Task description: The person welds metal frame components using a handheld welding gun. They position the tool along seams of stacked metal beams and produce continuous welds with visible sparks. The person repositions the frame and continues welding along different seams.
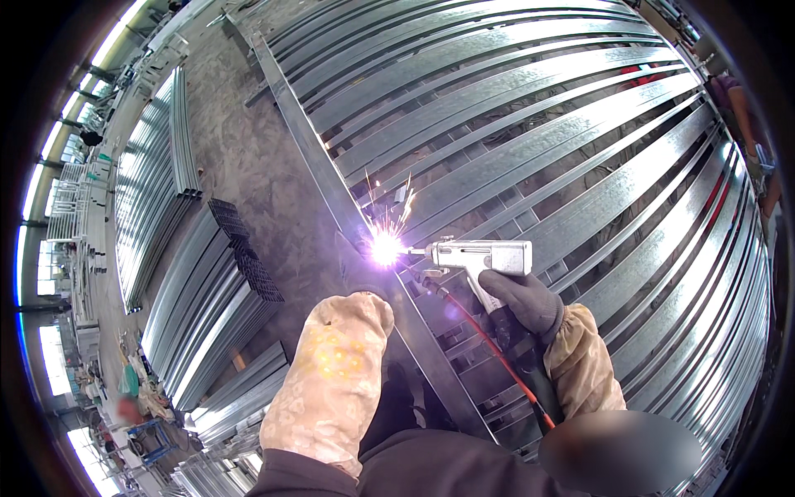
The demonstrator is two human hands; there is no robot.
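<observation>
My right hand point(530, 300), in a dark grey glove, is closed round the handle of a silver handheld welding gun point(489, 255). Its nozzle points left at a bright violet-white glow with sparks flying up. The glow sits on the long side rail point(426, 352) of a large galvanized metal frame, where slats point(464, 141) meet it. Close beside the glow, on its left, is my gloved left hand point(358, 269); glare and the pale sleeve hide its fingers. A red hose point(480, 329) and a thick black cable trail from the gun toward my body.
Stacks of metal profiles point(153, 182) and bundled tubes point(199, 315) lie on the floor to the left. At the far right edge, another person's arm point(739, 112) shows beside the frame. Red lines point(719, 199) run among the slats there.
</observation>
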